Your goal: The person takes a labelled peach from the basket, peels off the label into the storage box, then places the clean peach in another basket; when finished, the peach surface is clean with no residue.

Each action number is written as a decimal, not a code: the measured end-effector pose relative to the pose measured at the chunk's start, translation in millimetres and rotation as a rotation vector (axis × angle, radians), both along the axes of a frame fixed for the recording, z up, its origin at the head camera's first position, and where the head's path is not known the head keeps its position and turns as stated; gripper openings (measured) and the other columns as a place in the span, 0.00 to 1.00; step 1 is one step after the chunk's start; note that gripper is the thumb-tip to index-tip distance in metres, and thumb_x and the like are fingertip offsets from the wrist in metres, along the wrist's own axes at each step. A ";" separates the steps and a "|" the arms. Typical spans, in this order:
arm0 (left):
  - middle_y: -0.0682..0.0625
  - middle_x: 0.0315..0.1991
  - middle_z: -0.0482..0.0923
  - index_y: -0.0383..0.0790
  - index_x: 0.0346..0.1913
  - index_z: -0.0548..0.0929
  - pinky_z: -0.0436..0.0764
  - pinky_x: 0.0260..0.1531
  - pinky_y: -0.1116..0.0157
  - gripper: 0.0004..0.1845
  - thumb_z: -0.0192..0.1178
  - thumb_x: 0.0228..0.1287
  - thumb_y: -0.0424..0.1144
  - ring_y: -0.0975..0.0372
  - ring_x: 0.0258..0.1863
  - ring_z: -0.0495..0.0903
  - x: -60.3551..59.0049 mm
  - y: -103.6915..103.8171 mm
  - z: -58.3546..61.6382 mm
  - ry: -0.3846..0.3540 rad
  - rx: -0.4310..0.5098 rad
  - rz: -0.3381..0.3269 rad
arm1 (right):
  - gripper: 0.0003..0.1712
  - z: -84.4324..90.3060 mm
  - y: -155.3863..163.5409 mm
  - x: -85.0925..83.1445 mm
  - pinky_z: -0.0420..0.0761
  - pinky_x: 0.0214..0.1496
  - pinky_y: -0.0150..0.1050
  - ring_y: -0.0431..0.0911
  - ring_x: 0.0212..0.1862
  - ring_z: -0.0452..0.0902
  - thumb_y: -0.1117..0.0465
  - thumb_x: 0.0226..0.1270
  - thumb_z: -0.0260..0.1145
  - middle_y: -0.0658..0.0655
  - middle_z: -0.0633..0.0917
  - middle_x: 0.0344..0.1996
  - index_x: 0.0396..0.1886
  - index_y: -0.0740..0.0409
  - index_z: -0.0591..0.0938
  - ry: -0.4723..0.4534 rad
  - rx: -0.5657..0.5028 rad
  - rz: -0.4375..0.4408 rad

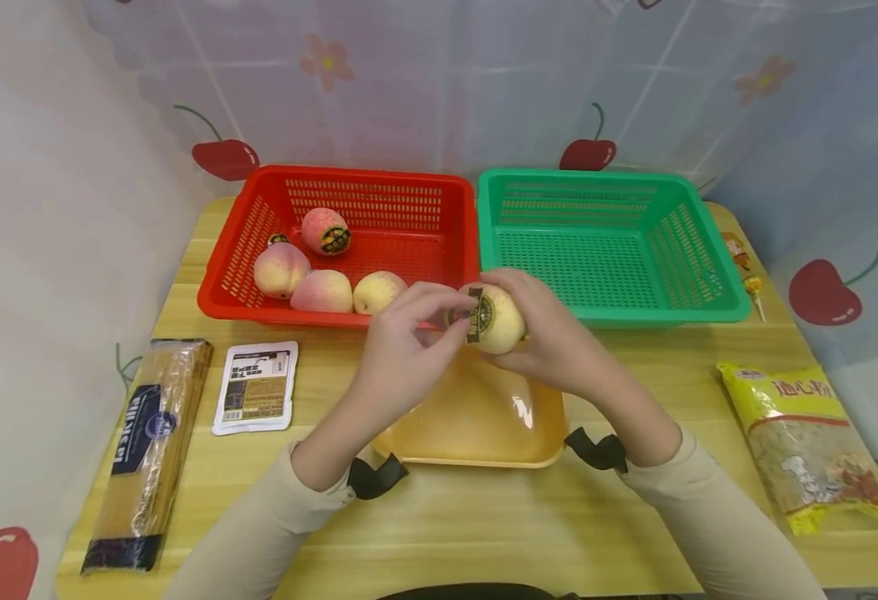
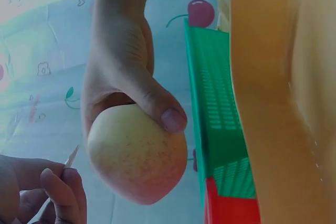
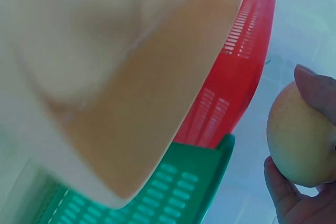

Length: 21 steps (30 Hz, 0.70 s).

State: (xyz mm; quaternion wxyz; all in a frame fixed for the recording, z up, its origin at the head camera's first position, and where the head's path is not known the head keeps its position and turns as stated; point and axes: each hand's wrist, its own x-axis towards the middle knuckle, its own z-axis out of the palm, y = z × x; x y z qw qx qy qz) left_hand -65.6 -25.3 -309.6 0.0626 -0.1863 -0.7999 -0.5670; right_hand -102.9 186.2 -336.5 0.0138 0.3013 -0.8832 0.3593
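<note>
A yellow-pink apple [image 1: 500, 323] is held above the orange tray [image 1: 476, 421], gripped by my right hand [image 1: 539, 329]. The fingers and thumb of my left hand [image 1: 449, 321] pinch the dark label sticker [image 1: 478, 315] on the apple's left side. In the left wrist view the right hand [image 2: 126, 77] wraps the apple [image 2: 137, 161] from above. There my left fingers [image 2: 58, 192] pinch a thin sticker edge [image 2: 71, 157]. The right wrist view shows the apple [image 3: 300, 136] at the right edge with a fingertip [image 3: 316, 86] on it.
A red basket [image 1: 378, 192] at the back left holds several stickered apples [image 1: 322, 292]. Beside it stands a green basket [image 1: 604, 187]. A spaghetti pack [image 1: 146, 442] and a white sachet [image 1: 257, 387] lie left of the tray. A yellow pasta bag [image 1: 806, 442] lies at the right.
</note>
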 end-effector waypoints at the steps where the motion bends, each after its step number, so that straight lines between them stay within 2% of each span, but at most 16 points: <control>1: 0.53 0.45 0.83 0.42 0.46 0.88 0.85 0.33 0.69 0.09 0.65 0.64 0.31 0.63 0.38 0.77 1.7 -1.0 0.0 -0.015 0.015 0.000 | 0.45 -0.5 1.7 -0.1 0.79 0.59 0.49 0.47 0.63 0.68 0.64 0.46 0.82 0.51 0.74 0.62 0.65 0.53 0.70 -0.010 -0.008 -0.006; 5: 0.54 0.45 0.83 0.43 0.45 0.88 0.84 0.31 0.69 0.09 0.66 0.63 0.32 0.63 0.37 0.78 7.0 -7.3 -3.9 -0.082 0.028 -0.011 | 0.47 -1.6 12.4 2.6 0.80 0.59 0.53 0.49 0.62 0.69 0.65 0.46 0.82 0.53 0.73 0.63 0.67 0.53 0.68 -0.069 -0.036 -0.064; 8: 0.54 0.45 0.84 0.44 0.45 0.88 0.84 0.33 0.69 0.09 0.66 0.63 0.32 0.63 0.36 0.79 9.6 -12.9 -11.3 -0.133 -0.037 -0.024 | 0.51 -1.9 21.9 6.1 0.79 0.60 0.59 0.52 0.63 0.70 0.64 0.46 0.82 0.57 0.71 0.65 0.70 0.54 0.66 -0.104 -0.052 -0.105; 14: 0.56 0.44 0.84 0.48 0.45 0.89 0.83 0.33 0.68 0.10 0.67 0.62 0.34 0.64 0.32 0.79 12.2 -18.0 -38.2 -0.248 -0.193 -0.070 | 0.52 -4.0 35.3 11.4 0.78 0.60 0.60 0.53 0.63 0.69 0.63 0.47 0.82 0.57 0.70 0.66 0.71 0.54 0.65 -0.156 -0.095 -0.159; 17: 0.56 0.45 0.84 0.47 0.45 0.89 0.82 0.31 0.69 0.10 0.67 0.62 0.34 0.64 0.30 0.79 12.3 -14.2 -51.2 -0.305 -0.239 -0.120 | 0.51 -6.4 39.8 13.2 0.78 0.59 0.60 0.53 0.63 0.69 0.63 0.47 0.82 0.57 0.70 0.65 0.70 0.54 0.65 -0.162 -0.112 -0.174; 21: 0.53 0.47 0.84 0.45 0.46 0.88 0.80 0.28 0.70 0.11 0.66 0.62 0.32 0.67 0.28 0.79 11.1 -6.0 -67.9 -0.323 -0.337 -0.213 | 0.52 -9.9 43.9 15.1 0.78 0.58 0.60 0.54 0.62 0.70 0.64 0.47 0.82 0.58 0.69 0.66 0.71 0.54 0.65 -0.155 -0.124 -0.177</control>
